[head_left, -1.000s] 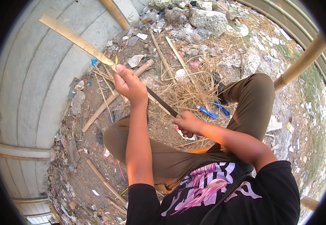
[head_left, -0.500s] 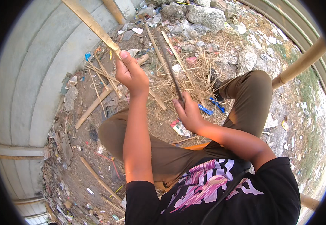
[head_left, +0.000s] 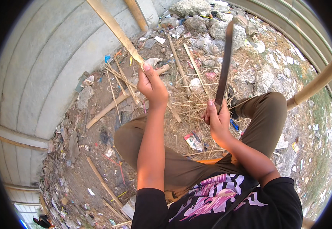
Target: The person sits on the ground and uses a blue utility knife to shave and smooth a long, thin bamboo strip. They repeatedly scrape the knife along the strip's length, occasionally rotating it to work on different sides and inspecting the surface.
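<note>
My left hand [head_left: 152, 87] is closed around the lower part of a split bamboo strip [head_left: 116, 30], which slants up and to the left out of view. A short end of the strip comes out below the fist. In my right hand [head_left: 217, 120] is the handle of a machete [head_left: 225, 63]. Its long dark blade points up, broad side showing, and stands apart from the strip. Dry bamboo shavings [head_left: 190, 103] lie on the ground beneath both hands, between my bent knees.
Bamboo poles and sticks [head_left: 110, 111] lie by my left knee, with a grey panel wall [head_left: 55, 57] beyond. Rocks [head_left: 227, 32] and litter cover the far ground. A bamboo pole [head_left: 314, 84] slants in at right. A blue item [head_left: 234, 124] lies beside my right wrist.
The machete has swung upright and to the right, turning from a thin edge to its broad side. My left hand keeps hold of the bamboo strip. The whole view has shifted.
</note>
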Motion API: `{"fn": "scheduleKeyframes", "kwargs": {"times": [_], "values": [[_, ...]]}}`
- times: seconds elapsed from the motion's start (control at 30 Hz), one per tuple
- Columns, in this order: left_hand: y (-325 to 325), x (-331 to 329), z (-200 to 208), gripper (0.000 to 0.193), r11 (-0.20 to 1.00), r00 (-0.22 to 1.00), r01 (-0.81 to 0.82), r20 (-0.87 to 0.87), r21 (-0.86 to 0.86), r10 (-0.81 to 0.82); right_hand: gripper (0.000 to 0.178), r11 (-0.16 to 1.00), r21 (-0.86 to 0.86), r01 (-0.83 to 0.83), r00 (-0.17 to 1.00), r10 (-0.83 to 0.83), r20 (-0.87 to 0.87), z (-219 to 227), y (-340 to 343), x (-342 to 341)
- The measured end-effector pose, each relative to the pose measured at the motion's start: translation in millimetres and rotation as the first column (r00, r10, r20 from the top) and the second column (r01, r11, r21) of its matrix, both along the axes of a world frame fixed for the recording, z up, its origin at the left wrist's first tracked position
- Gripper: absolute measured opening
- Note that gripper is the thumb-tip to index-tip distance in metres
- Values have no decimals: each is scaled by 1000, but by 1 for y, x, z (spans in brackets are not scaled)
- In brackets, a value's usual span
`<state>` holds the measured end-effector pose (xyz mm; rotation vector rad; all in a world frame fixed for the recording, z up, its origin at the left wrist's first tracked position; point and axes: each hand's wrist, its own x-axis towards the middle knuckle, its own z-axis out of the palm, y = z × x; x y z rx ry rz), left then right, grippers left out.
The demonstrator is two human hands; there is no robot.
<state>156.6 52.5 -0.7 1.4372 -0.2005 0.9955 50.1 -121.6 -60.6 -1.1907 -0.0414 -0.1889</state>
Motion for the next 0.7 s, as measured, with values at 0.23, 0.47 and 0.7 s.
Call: {"fn": "scheduleKeyframes", "kwargs": {"times": [0.23, 0.47, 0.7], "values": [[-14, -1, -3, 41, 996, 1000, 6, -1, 84, -6, 30, 485, -637, -599, 801, 368, -473, -84, 12, -19], [0, -16, 13, 33, 997, 990, 77, -120, 13, -75, 33, 554, -358, -752, 631, 447, -634, -70, 10, -5], [12, -33, 62, 42, 995, 995, 87, -49, -54, -89, 22, 635, 221, -740, 369, 658, -657, -57, 5, 2]]}}
